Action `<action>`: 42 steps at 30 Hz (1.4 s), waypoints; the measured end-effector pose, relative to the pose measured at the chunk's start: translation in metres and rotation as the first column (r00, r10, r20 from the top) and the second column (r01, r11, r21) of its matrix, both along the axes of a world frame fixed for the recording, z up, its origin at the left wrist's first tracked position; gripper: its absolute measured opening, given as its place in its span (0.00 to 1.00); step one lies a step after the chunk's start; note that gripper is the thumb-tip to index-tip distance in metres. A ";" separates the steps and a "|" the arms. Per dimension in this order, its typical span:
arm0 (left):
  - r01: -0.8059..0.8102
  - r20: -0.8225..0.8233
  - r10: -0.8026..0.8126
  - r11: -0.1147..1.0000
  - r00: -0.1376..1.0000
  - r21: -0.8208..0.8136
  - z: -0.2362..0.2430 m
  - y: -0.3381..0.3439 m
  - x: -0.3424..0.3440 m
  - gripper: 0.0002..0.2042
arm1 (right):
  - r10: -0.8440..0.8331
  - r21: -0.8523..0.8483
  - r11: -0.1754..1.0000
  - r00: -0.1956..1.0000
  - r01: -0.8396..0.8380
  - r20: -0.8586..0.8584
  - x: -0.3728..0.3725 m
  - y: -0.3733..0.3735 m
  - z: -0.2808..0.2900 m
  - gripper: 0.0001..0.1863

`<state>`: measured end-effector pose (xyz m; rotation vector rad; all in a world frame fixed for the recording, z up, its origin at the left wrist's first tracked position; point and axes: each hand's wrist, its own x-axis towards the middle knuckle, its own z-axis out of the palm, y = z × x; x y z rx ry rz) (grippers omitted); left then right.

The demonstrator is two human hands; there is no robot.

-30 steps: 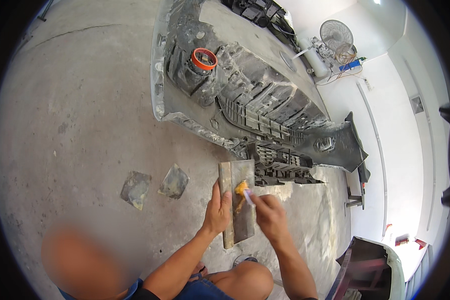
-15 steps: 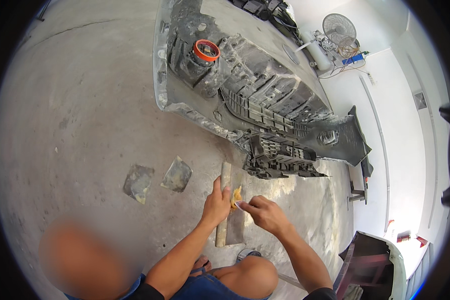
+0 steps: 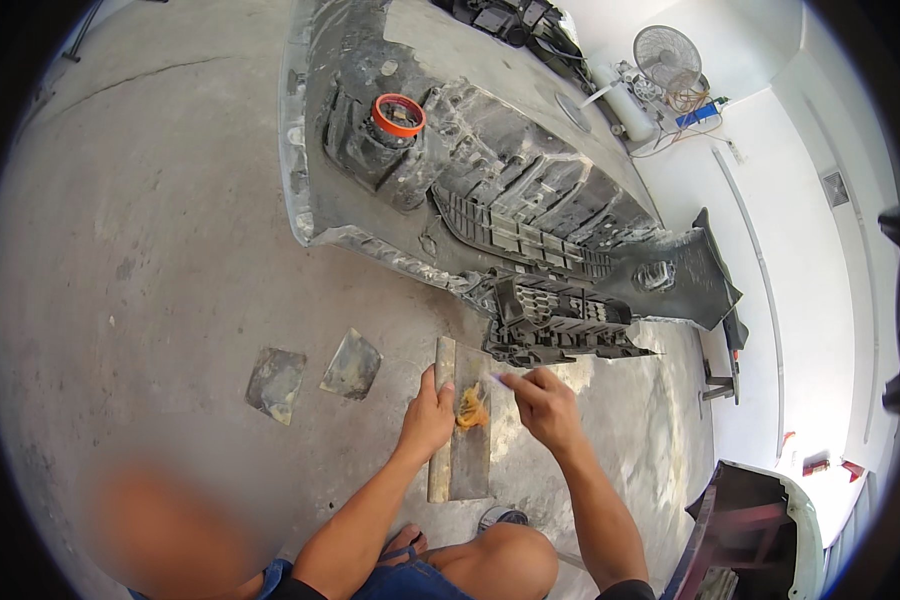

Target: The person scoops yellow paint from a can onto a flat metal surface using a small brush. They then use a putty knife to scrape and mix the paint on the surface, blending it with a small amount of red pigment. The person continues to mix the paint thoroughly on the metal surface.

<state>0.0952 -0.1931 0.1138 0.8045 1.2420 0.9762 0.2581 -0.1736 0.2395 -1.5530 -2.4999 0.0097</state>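
My left hand (image 3: 427, 418) is closed around the pale bar-like edge of a flat grey plate (image 3: 470, 470), held low over the concrete floor. A lump of yellow-orange paste (image 3: 472, 408) lies smeared on the plate's middle. Just right of the plate, my right hand (image 3: 548, 410) pinches a small spreader (image 3: 497, 380); only its thin pale tip shows past the fingers. That tip is near the plate's upper right edge, and I cannot tell whether it touches.
Ahead lies a large dark car bumper (image 3: 510, 150) with an orange ring (image 3: 399, 115) on it. Two worn square sheets (image 3: 276, 385) (image 3: 352, 365) lie left on the floor. A fan (image 3: 667, 58) stands far right; another car part (image 3: 805, 520) sits lower right.
My right hand has drawn the spreader up and right, off the paste, uncovering more of it. The plate now shows more of its face. The view has shifted slightly.
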 end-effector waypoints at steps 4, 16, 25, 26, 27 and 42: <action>-0.032 0.054 0.031 0.999 0.998 0.025 -0.006 -0.003 0.005 0.28 | 0.309 -0.342 0.891 0.951 -0.299 -0.025 0.001 0.011 0.006 0.17; 0.048 -0.072 -0.051 0.998 0.996 -0.036 -0.005 0.002 -0.001 0.26 | 0.126 -0.327 0.935 0.990 -0.138 -0.057 -0.006 -0.002 -0.010 0.17; -0.117 0.261 0.178 0.966 0.949 -0.232 -0.051 0.010 0.022 0.24 | 0.162 -0.147 0.977 0.987 -0.157 0.024 -0.002 -0.033 -0.011 0.21; -0.132 0.281 0.199 0.962 0.939 -0.239 -0.050 0.008 0.022 0.24 | 0.089 -0.064 0.994 0.996 -0.090 -0.019 -0.001 -0.035 -0.012 0.21; -0.131 0.262 0.193 0.963 0.945 -0.236 -0.047 0.006 0.023 0.23 | 0.060 -0.015 0.998 0.997 -0.061 -0.051 0.000 -0.034 -0.014 0.22; -0.563 0.492 0.498 0.826 0.714 -0.018 -0.015 -0.015 0.039 0.27 | -0.614 -0.408 0.789 0.610 0.460 -0.500 0.013 -0.028 -0.024 0.10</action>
